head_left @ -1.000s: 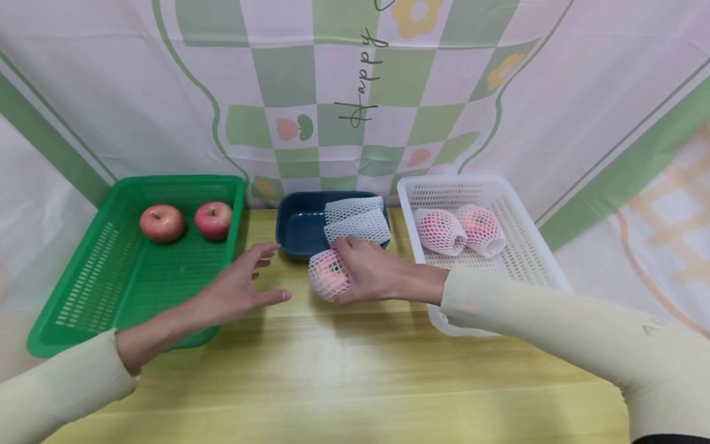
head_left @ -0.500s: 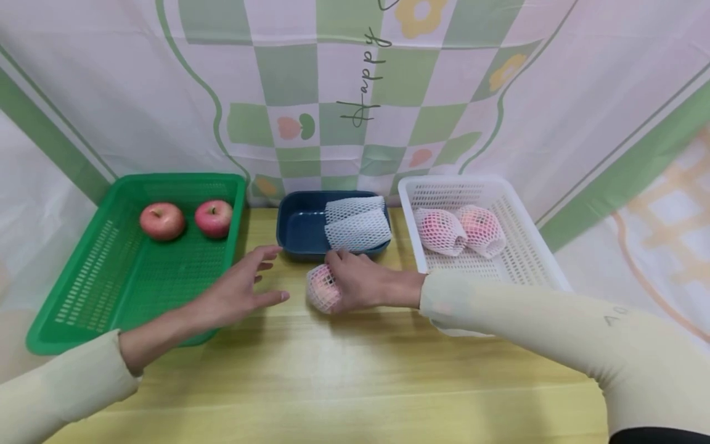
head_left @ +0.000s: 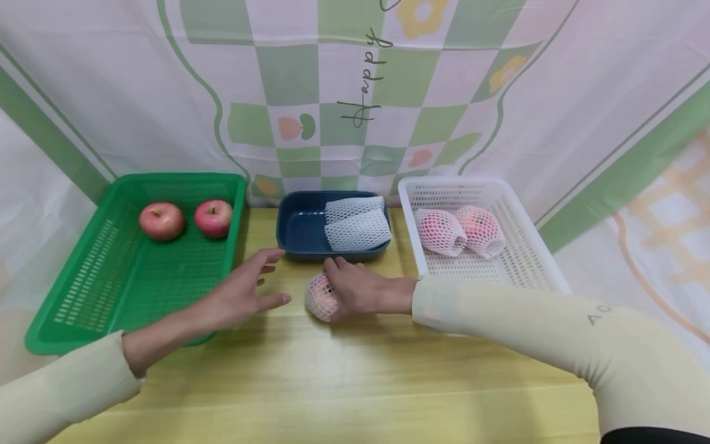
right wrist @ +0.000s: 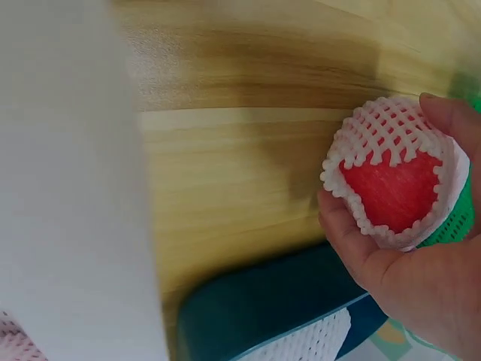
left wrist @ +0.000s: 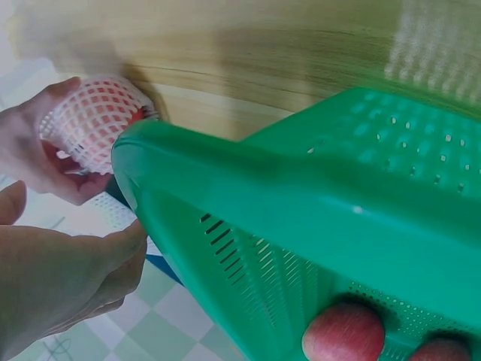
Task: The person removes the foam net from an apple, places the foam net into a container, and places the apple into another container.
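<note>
Right hand [head_left: 357,288]: the apple [head_left: 320,299] is being gripped, thumb on one side, fingers curled round the other.
Left hand [head_left: 238,293]: nothing is being gripped; the fingers are being held loose and apart, to the left of the apple and near the green basket [head_left: 150,283].
Apple: it is being held low over the desk [head_left: 333,382], between the hands; whether the desk is being touched cannot be told.
Net [right wrist: 387,124]: the apple is being wrapped by it, with red skin being left bare at its mouth, towards the right palm.
Handling: a firm, fairly weighty fruit is probably being dealt with, easily bruised; the soft net may be dragged along the smooth skin.
Hold: the widest part is being spanned through the net, which seems right; the loose mouth is better avoided.
Tray [head_left: 302,253]: spare nets [head_left: 357,231] are being held in it, just beyond the right hand.
Since a second ago: the apple is being brought nearer the person and slightly leftward, more of the tray's near rim is being exposed, and the left hand is being kept almost in place.
</note>
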Demonstrator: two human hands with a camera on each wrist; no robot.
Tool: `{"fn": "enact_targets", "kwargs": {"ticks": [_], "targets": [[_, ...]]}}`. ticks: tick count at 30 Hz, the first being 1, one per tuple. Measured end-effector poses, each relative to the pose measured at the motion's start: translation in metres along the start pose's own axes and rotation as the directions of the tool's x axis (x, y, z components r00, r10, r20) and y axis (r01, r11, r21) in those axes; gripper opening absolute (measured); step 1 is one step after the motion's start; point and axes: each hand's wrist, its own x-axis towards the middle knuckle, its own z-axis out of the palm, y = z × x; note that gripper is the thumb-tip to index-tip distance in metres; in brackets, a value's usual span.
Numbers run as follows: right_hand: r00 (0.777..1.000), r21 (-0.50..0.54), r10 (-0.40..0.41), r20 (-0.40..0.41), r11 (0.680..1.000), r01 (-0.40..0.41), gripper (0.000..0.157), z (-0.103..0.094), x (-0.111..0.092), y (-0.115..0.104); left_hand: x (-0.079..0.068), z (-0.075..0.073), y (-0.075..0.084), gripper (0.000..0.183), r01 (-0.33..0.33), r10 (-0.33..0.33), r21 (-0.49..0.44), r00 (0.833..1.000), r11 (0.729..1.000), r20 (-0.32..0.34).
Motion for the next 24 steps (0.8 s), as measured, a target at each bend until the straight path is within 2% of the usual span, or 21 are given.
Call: {"fn": "enact_targets", "kwargs": {"ticks": [8,16,20,24], "targets": [[1.0,0.031,-0.012,-0.022,0.999,0.013,0.085,0.005,-0.007,0.002,-0.001,0.003,-0.003,0.078,-0.001,0.001,-0.003,1.0,1.0,0.007],[1.0,0.072,-0.004,-0.003,0.997,0.004,0.121,0.006,-0.015,0.004,-0.001,0.006,-0.006,0.076,-0.014,0.014,-0.016,1.0,1.0,0.008],[0.999,0.092,0.035,-0.014,0.995,-0.034,0.127,0.004,-0.021,0.003,-0.001,0.008,-0.006,0.077,-0.006,0.006,-0.015,1.0,1.0,0.012],[0.997,0.103,0.058,-0.056,0.993,-0.052,0.126,0.002,-0.031,0.003,-0.001,0.01,-0.006,0.078,0.011,-0.011,-0.02,1.0,1.0,0.024]]}}
